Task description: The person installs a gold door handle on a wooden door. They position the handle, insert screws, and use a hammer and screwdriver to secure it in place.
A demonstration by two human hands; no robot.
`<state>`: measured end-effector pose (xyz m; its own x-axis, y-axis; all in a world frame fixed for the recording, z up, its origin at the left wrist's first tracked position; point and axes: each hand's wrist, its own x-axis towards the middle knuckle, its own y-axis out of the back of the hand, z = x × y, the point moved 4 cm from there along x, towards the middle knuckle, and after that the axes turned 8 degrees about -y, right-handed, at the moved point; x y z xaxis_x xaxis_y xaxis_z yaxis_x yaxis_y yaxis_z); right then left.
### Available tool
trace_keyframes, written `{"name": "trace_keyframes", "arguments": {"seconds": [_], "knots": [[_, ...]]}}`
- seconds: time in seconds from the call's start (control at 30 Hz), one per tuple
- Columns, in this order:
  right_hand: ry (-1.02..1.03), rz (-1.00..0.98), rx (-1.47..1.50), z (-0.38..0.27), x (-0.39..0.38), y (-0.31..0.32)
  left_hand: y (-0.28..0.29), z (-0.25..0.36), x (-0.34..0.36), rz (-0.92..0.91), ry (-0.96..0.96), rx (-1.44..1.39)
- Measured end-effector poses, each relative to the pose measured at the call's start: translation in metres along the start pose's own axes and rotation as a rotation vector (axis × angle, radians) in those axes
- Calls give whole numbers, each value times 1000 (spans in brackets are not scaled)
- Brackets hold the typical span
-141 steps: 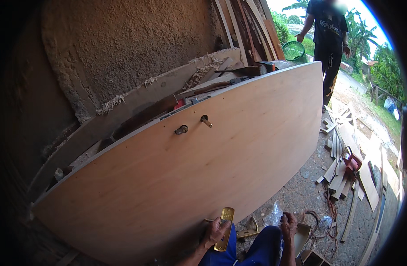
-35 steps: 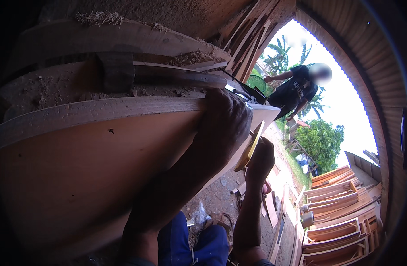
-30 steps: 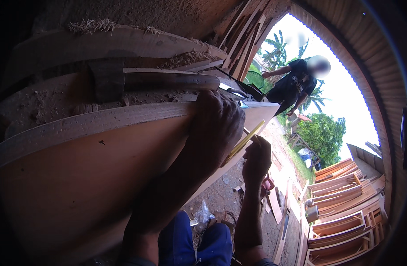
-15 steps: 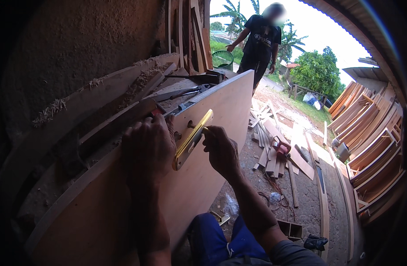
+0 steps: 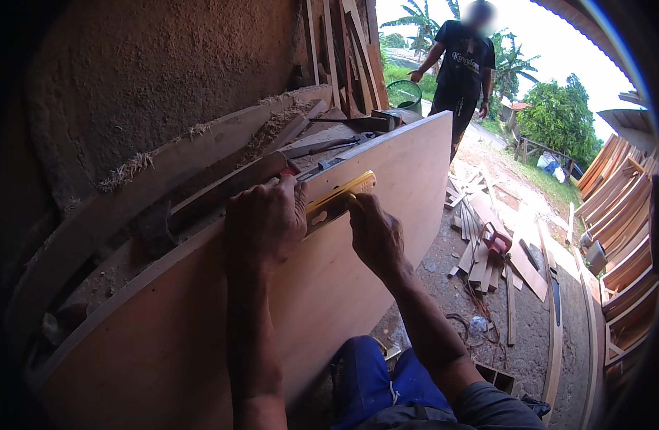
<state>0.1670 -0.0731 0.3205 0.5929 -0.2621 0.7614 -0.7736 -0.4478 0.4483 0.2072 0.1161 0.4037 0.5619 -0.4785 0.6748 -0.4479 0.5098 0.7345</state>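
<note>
The right hand [image 5: 378, 231] pinched the handle [image 5: 354, 198], the left hand's [image 5: 267, 217] grip couldn't be told, and the brass plate [image 5: 335, 205] seemed best kept square to the door [image 5: 344, 269].

Right fingers [image 5: 357, 208] grip gold plate [image 5: 335, 199] at wood panel [image 5: 329, 287]; left fingers [image 5: 263, 195] alongside.

I log a long gold-coloured plate [image 5: 337, 205], keyhole-shaped cutout showing, slanted alongside the face of a pale wooden panel [image 5: 326, 297], near its upper edge. Panel stands on edge. Plate-to-panel contact: I cannot tell.
</note>
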Motion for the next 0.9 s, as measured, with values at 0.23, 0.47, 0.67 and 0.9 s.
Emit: {"name": "trace_keyframes", "arguments": {"seconds": [0.23,0.47,0.67,0.9], "knots": [[-22,-4,-4,-1,3,-5,-3,-7,-14,-178,-156,205],[-28,-69,150,9,4,-14,-4,3,-25,-197,-134,413],[-129,-130,290,9,5,-22,-5,8,-18,-261,-40,358],[-118,-70,371,15,-4,-22,-1,15,-19,-205,-111,348]]}}
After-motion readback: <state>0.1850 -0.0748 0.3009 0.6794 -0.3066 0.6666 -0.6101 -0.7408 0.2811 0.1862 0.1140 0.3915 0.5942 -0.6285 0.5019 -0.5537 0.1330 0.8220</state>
